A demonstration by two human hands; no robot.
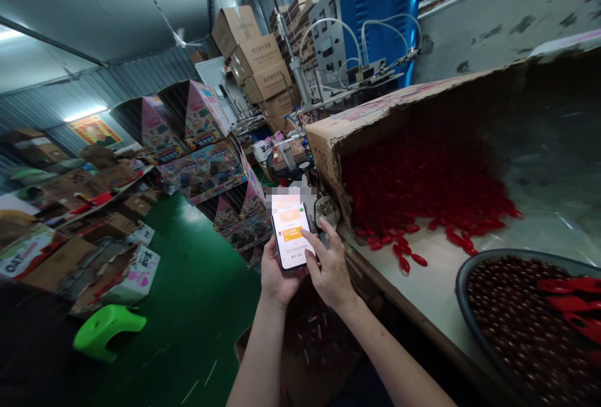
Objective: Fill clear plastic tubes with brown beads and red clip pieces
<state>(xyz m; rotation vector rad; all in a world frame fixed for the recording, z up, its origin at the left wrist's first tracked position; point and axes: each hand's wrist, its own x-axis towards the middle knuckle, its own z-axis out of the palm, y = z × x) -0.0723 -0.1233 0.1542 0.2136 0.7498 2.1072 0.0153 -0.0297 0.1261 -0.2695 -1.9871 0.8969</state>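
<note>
My left hand [282,275] cradles a smartphone [292,236] from below, its lit screen showing orange and white panels. My right hand [331,266] grips the phone's right edge, with the thumb lying on the screen. To the right, a tipped cardboard box [323,156] lies on its side on a pale workbench [413,288], spilling red plastic pieces [422,175]. Several of these pieces lie loose near my right hand. A dark round tray [469,288] of brown beads and red pieces sits at the lower right.
Stacked cartons [253,59] and a machine with clear tubes [338,50] stand ahead, beside a blue cabinet [380,12]. Printed display stands [201,169] and a bright green stool [107,332] stand on the green floor to the left. An open carton [314,338] sits below my hands.
</note>
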